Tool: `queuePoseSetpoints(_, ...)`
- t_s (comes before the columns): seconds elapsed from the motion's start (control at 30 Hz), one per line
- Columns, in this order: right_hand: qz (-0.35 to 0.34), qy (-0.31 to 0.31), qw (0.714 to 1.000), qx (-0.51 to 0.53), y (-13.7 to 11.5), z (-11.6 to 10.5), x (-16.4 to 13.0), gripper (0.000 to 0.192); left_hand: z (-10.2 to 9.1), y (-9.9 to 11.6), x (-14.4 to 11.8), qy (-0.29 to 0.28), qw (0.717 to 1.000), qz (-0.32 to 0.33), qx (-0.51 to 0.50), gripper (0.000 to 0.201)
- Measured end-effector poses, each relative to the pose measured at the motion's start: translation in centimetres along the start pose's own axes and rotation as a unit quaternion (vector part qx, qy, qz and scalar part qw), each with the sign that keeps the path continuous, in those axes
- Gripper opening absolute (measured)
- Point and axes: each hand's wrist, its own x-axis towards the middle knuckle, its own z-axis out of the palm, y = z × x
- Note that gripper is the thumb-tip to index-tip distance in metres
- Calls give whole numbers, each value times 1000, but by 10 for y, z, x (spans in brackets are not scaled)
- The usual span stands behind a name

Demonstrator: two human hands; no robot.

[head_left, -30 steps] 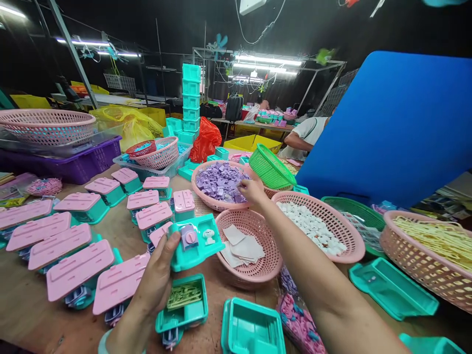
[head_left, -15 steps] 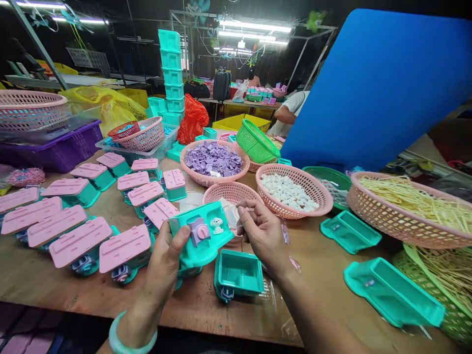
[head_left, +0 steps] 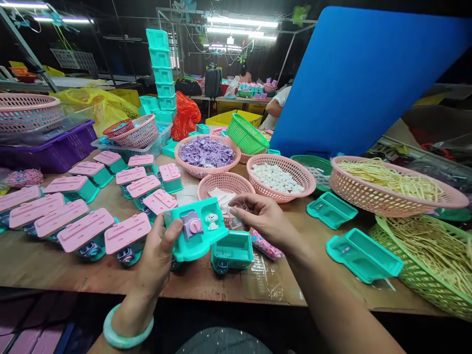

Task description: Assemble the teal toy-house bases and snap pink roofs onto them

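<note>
The left hand (head_left: 157, 255) grips a teal toy tray (head_left: 197, 233) above the table edge (head_left: 221, 290), thumb pressed on its purple fitting (head_left: 191, 226), while the right hand (head_left: 263, 219) pinches what seems a small clear piece (head_left: 236, 209) beside it, likely needing careful seating into the tray.

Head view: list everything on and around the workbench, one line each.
teal tray: one, teal with purple knob and white figure, in left hand
clear piece: one, see-through, at right hand fingertips
pink-lidded boxes: many, pink on teal, bench left
purple chips basket: one, pink, centre back
white pieces basket: one, pink, centre right
yellow sticks basket: one, pink, right
blue board: one, blue, upper right
left hand: grips tray
right hand: pinches clear piece
</note>
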Motion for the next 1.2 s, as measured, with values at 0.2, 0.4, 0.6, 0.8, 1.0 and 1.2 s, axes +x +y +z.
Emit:
queuePoseSetpoints(0.2,-66,82,989,-108,10,15,-10,23,1,-3,-8,-17,1000,-6,2,55)
queuePoseSetpoints(0.4,-97,127,973,-169,8,26,-18,18,2,-3,-13,-22,1000,1,0,51)
queuePoseSetpoints(0.6,-168,188,923,-291,17,38,-21,14,1,-6,-15,7,1000,18,23,53)
queuePoseSetpoints(0.8,-140,214,871,-419,39,55,-20,29,0,-11,-13,19,999,22,42,56)
queuePoseSetpoints(1.0,-156,137,907,-366,24,56,-44,54,1,-11,-12,-2,1000,-3,-2,51)
queuePoseSetpoints(1.2,29,20,999,21,22,30,-62,74,1,-7,-28,-95,994,-49,-27,49)
